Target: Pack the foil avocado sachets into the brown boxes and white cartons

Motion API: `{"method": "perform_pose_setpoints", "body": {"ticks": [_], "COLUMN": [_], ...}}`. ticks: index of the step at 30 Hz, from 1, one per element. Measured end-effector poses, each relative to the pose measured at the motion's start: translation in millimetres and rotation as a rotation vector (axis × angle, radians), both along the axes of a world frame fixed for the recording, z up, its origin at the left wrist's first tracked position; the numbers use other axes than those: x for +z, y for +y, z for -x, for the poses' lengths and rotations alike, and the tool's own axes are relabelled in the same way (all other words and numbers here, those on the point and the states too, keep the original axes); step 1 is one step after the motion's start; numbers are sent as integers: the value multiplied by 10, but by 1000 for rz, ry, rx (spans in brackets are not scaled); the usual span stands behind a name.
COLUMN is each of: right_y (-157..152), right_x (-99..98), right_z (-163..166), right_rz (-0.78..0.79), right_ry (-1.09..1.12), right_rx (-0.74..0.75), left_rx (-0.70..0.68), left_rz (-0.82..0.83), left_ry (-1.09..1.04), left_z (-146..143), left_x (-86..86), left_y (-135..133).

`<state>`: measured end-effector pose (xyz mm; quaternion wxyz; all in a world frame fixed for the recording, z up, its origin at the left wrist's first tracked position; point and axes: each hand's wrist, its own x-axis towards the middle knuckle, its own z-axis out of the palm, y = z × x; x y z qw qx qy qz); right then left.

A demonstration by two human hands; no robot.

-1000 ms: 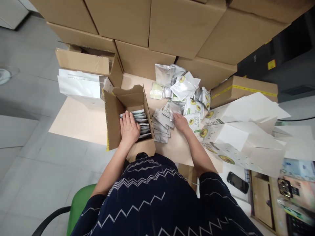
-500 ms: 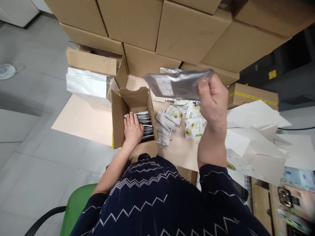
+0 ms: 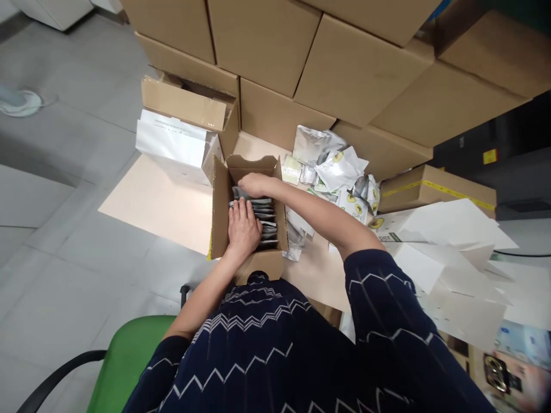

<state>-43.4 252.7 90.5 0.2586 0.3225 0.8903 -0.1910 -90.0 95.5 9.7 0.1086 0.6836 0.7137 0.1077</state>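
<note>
An open cardboard box (image 3: 219, 215) stands before me with a row of upright thin pouches (image 3: 267, 225) inside. My left hand (image 3: 244, 228) lies over the left part of that row, fingers stretched out and resting on the top edges. Reaching in from the right, my right hand (image 3: 257, 184) is inside the box at the far end of the row. Its fingers are closed on a grey pouch (image 3: 239, 193), which shows only in part below the hand. My right forearm crosses over the box's right wall.
Loose silver and white pouches (image 3: 340, 169) with avocado prints are heaped right of the box. A white carton (image 3: 172, 140) stands at left, folded white cartons (image 3: 447, 258) at right. Stacked brown boxes (image 3: 262, 43) wall off the back. A green chair (image 3: 129, 355) is at lower left.
My right hand has carried the grey pouch from the air at right down into the box. My left hand stays on the row. The view has shifted slightly.
</note>
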Motion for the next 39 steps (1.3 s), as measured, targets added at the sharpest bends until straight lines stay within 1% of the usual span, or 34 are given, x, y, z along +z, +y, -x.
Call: {"method": "perform_pose_setpoints", "body": {"ticks": [3,5,7,9,11,14,19,22,25,28,33,39], "right_y": [24,4,-14,-18,-5,27,71,82,79,66,51,68], "right_x": [-85,-76,-37,13,50,43,-82,-127,-118,-85,-77,-122], "right_z": [139,188,187,142,78,0,-24,-29,-54,-87,-117,-139], "right_rz": [82,106,136,178,217,238,212,200,188,188,224,194], "right_ry": [-153,-198,-188,-146,-113,-88,-69,-67,-66,-53,-44,-55], "right_rx": [140,191,216,205,159,117,172,204,237,222,242,291], "left_rx": [-1,5,14,23,30,43,41,27,21,19,46,30], "left_rz": [13,16,11,-1,-18,-31,-3,28,46,49,59,30], "left_ry": [-6,-5,-4,-8,-16,-13,16,19,11,-25,-59,-26], "left_z": [-1,-2,-2,-4,-9,-20,-35,-34,-25,-9,10,-2], "left_x": [7,22,46,73,96,104,67,72,109,128,53,-15], "left_y": [3,2,-3,-7,-3,29,87,82,74,92,122,119]}}
